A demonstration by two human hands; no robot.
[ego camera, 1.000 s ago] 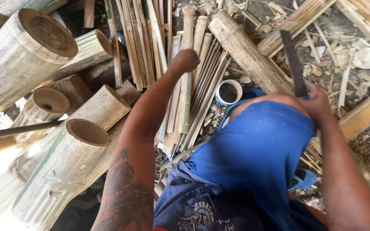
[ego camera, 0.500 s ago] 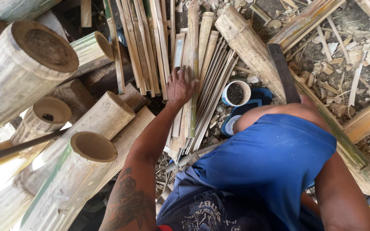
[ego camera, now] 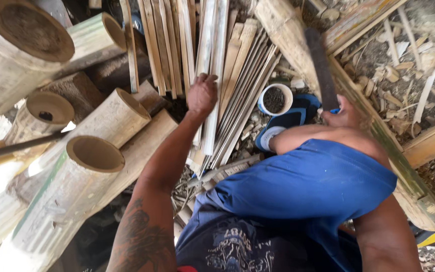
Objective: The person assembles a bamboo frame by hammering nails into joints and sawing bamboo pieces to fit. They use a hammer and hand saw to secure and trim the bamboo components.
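My left hand [ego camera: 201,94] reaches forward onto a bundle of split bamboo slats [ego camera: 237,75] lying lengthwise in front of me. Its fingers curl around a pale, wide slat [ego camera: 212,45]. My right hand [ego camera: 345,115] rests by my raised knee in blue shorts [ego camera: 318,181] and grips the handle of a long dark blade [ego camera: 319,63]. The blade points away from me, over a thick bamboo pole [ego camera: 283,30].
Several large hollow bamboo sections [ego camera: 94,161] are stacked on the left. A small white cup of dark material [ego camera: 274,99] and a blue sandal [ego camera: 288,121] sit beside the slats. Wooden beams [ego camera: 431,141] and scattered chips [ego camera: 404,70] lie on the right.
My left hand went from lying flat and spread on the slats to curling around one pale slat. The blade in my right hand has stayed raised near my knee.
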